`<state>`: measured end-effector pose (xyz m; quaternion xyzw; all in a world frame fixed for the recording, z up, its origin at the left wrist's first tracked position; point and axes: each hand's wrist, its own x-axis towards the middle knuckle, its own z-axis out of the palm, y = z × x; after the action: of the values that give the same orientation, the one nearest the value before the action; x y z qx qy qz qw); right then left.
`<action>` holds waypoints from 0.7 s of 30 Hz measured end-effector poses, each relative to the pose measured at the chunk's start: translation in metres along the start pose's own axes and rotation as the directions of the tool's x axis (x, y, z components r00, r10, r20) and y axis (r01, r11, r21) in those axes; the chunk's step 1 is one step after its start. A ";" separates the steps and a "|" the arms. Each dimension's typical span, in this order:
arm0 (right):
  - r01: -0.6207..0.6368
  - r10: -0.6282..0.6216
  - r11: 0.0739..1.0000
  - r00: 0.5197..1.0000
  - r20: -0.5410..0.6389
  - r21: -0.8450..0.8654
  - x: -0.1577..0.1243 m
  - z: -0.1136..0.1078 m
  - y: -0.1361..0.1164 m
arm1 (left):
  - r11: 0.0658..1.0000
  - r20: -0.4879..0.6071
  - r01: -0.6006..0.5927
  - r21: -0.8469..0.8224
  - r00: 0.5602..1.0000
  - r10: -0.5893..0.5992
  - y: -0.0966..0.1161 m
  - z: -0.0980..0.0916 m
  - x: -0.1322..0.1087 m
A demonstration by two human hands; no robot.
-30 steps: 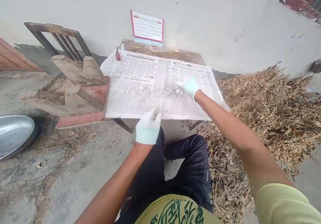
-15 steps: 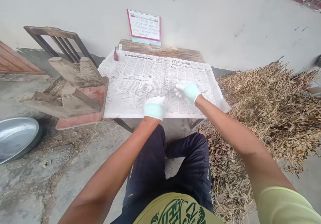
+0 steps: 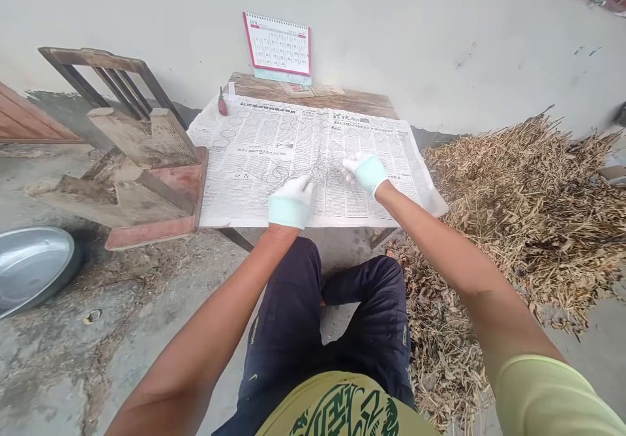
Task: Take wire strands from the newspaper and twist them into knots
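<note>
A newspaper (image 3: 254, 156) lies spread over a low wooden table (image 3: 352, 101) in front of me. Thin wire loops (image 3: 320, 172) rest on the paper near its middle. My left hand (image 3: 291, 201), in a white glove with a pale green cuff, lies on the paper near the front edge beside the wire. My right hand (image 3: 364, 170), gloved the same way, reaches the wire from the right with its fingers on it. Whether either hand grips the wire is too small to tell.
A desk calendar (image 3: 278, 48) stands at the table's back against the wall, a small red tool (image 3: 222, 105) at its back left. An overturned wooden chair (image 3: 132, 156) lies left, a metal basin (image 3: 32, 266) farther left. Dry stalks (image 3: 518, 201) are piled to the right.
My left hand rose from below the table's front edge onto the newspaper, next to the wire. My right hand stayed at the wire.
</note>
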<state>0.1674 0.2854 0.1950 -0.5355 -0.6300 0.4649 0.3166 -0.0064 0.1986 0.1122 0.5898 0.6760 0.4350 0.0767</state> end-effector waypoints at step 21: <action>0.085 -0.081 0.995 0.994 0.069 -0.061 0.007 0.016 0.022 | 0.271 0.188 0.251 -0.929 0.953 -0.238 0.022 -0.017 0.002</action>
<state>0.1598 0.2883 0.1683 -0.5030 -0.6762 0.4485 0.2975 -0.0014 0.1901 0.1389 0.3243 0.3747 0.7265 0.4759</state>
